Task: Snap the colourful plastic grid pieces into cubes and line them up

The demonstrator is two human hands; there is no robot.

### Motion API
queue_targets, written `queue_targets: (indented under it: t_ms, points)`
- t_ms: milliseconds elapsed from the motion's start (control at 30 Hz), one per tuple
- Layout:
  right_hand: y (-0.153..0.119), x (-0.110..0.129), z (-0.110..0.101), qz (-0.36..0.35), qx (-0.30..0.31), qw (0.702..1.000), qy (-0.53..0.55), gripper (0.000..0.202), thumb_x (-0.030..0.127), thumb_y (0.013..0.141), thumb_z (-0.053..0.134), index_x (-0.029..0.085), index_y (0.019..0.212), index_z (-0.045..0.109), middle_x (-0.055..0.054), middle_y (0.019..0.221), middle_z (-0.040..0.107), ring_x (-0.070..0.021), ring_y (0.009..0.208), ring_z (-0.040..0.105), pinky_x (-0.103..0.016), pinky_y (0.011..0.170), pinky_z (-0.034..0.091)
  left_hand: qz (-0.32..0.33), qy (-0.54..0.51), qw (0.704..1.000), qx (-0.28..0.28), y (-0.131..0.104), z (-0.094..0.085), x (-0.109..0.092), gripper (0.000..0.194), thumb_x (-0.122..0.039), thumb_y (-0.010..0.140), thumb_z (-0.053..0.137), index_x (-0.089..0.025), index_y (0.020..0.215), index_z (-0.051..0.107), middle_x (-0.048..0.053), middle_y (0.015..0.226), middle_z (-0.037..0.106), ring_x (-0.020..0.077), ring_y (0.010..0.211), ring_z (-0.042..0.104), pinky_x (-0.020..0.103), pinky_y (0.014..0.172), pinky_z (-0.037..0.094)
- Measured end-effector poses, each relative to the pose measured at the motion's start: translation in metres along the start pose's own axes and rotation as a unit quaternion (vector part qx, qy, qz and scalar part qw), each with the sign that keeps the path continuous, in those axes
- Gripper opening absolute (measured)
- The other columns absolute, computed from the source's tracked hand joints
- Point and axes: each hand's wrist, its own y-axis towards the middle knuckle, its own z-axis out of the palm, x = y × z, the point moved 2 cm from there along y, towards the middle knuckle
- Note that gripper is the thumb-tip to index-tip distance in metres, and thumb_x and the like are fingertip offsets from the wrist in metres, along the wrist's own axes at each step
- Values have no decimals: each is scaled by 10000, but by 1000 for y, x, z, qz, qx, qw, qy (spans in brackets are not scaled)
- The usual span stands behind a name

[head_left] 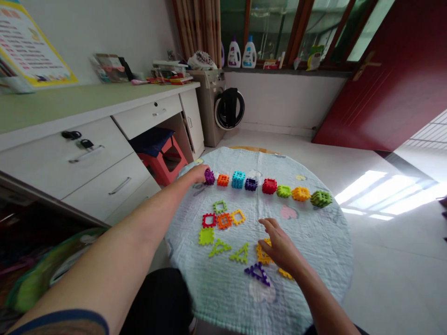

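My left hand [201, 173] reaches to the far left of the round table, its fingers closed at a stack of purple interlocking plastic tiles [209, 177]; part of the grip is hidden. To its right runs a row of stacks sorted by colour: orange [223, 180], light blue [238, 179], dark purple [251, 184], red [269, 186], lime [284, 191], yellow [301, 193] and green [321, 198]. My right hand [277, 242], fingers apart and holding nothing, hovers over a yellow square tile [263, 255], covering part of it. Nearby lie a purple triangle tile [258, 273] and a lime triangle tile [240, 253].
Loose square tiles, including a red one [209, 220] and an orange one [224, 221], lie left of centre on the pale blue tablecloth [223, 291]. A white drawer desk [94, 149] and a red stool [167, 160] stand left, with a washing machine [209, 107] behind.
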Motion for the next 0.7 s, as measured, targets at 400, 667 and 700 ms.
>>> queue_targets:
  t_ms: [400, 667, 700]
  points:
    - [-2, 1, -2, 13, 12, 1000, -5, 502, 160, 774, 549, 226, 1268, 489, -111, 1255, 497, -227, 1078, 579, -382, 920, 473, -35, -15, 998, 52, 12, 6, 9, 589, -150, 542, 683, -185, 1119, 574, 38, 1074, 670, 209, 960, 612, 245, 796, 462]
    - [0, 3, -3, 11, 16, 1000, -17, 496, 139, 777, 556, 211, 1264, 494, -103, 1238, 509, -210, 1059, 579, -360, 922, 457, -33, -90, 995, -11, 7, 17, 18, 756, -212, 528, 707, -170, 1250, 486, 97, 1258, 576, 269, 1137, 551, 305, 939, 431]
    - [0, 3, -4, 10, 16, 1000, -20, 494, 139, 779, 561, 202, 1265, 493, -107, 1237, 509, -208, 1057, 578, -355, 920, 454, -26, -97, 995, -28, 2, 16, 17, 778, -224, 526, 711, -171, 1264, 473, 101, 1284, 553, 280, 1174, 526, 322, 969, 416]
